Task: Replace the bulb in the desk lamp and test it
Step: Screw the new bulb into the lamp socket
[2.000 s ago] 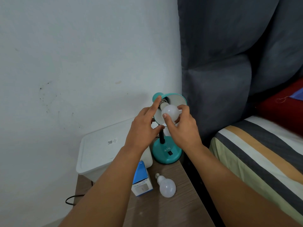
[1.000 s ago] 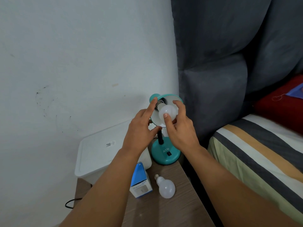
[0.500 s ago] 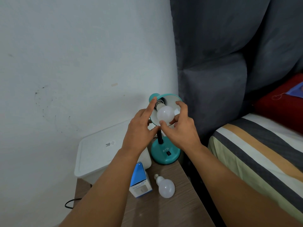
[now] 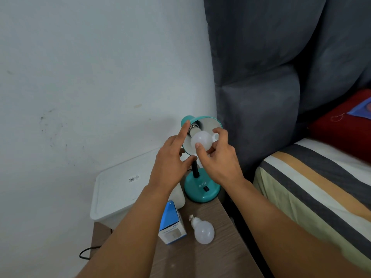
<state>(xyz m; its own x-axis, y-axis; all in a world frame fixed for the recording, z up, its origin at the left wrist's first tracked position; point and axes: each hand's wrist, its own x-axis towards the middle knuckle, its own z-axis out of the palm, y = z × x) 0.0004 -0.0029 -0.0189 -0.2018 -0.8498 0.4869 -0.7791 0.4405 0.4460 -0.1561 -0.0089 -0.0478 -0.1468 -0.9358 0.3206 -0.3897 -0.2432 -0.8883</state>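
Wood-grain table (image 4: 216,255) up front, w/ a spare bulb (image 4: 202,230) lying on its side, screw base pointing away, just right of a blue/white box (image 4: 171,225) standing upright. Black cable (image 4: 88,252) loops off the table's left edge. Behind the box, a white bin (image 4: 120,189) w/ a small code label on the lid. Teal lamp (image 4: 201,187) sits at the table's far right corner, black switch on its base, shade tipped toward the camera. Left hand (image 4: 172,157): fingers straight, index tip against the shade's top by the socket, thumb at the lower rim. Right hand (image 4: 217,159) pinches the white bulb (image 4: 200,140) in the shade, thumb & fingers curled round the globe; threads partly showing at the socket. Beyond: white wall (image 4: 90,67), grey headboard (image 4: 271,67), striped bed (image 4: 321,177) on the right.
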